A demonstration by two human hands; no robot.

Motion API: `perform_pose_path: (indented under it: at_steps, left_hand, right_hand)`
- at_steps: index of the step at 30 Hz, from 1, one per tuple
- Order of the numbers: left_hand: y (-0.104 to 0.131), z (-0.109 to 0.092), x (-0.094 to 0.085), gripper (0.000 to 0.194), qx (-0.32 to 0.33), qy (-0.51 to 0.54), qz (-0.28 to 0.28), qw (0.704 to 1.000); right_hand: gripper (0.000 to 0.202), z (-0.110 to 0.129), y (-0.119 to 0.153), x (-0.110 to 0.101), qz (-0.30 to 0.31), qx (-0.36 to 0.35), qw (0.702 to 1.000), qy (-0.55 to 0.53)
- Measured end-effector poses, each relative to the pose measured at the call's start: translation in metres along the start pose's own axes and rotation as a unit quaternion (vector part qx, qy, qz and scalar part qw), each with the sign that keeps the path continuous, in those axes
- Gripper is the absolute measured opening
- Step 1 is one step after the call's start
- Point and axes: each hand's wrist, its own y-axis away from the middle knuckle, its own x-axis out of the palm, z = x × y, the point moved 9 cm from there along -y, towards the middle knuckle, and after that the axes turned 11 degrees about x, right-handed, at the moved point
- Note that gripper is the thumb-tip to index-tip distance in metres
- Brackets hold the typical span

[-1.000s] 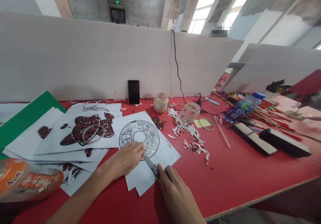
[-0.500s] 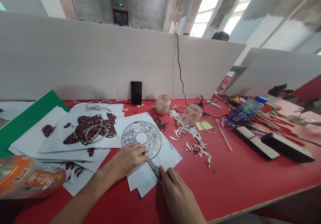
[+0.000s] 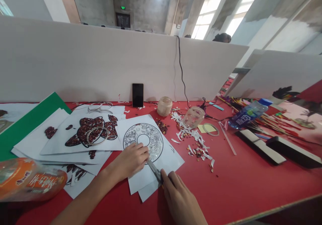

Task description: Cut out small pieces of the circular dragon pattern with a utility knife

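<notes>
My left hand lies over a white sheet of paper with its fingers bent and closed on it. The sheet bears a printed ring-shaped pattern, partly under my fingers. My right hand is closed around the dark handle of what look like scissors, with a bit of orange by the grip. The grey blades lie over the paper, and their tip reaches my left fingers, which hide it. Another paper corner shows below the sheet.
Left are bean-covered drawings, a green sheet and an orange-labelled bottle. Behind are a phone and two jars, with beans and paper scraps. Right are a blue-capped bottle and black-and-white blocks.
The view has shifted slightly, so everything sits a little lower and further right. Both hands keep nearly the same pose; the lower paper corner stands slightly more apart from the sheet.
</notes>
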Motion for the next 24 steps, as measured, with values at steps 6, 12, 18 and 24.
perform_pose_path:
  at_steps: [6,12,18,24]
  left_hand:
    - [0.015,0.007,-0.001,0.009,-0.071,0.081,-0.089,0.990]
    - [0.020,0.008,-0.002,0.013,-0.101,0.084,-0.127,0.983]
    - [0.019,0.004,-0.005,0.011,-0.118,0.092,-0.128,0.980]
    - [0.016,0.005,-0.004,0.008,-0.160,0.083,-0.119,0.976]
  right_hand:
    - [0.046,0.002,-0.001,-0.005,0.004,-0.010,1.000,-0.005]
    - [0.042,0.001,-0.001,-0.006,-0.002,0.001,1.000,-0.015]
    - [0.042,0.001,-0.001,-0.002,0.008,0.004,1.000,-0.001]
    - [0.045,0.000,0.001,0.002,0.016,0.009,1.000,0.000]
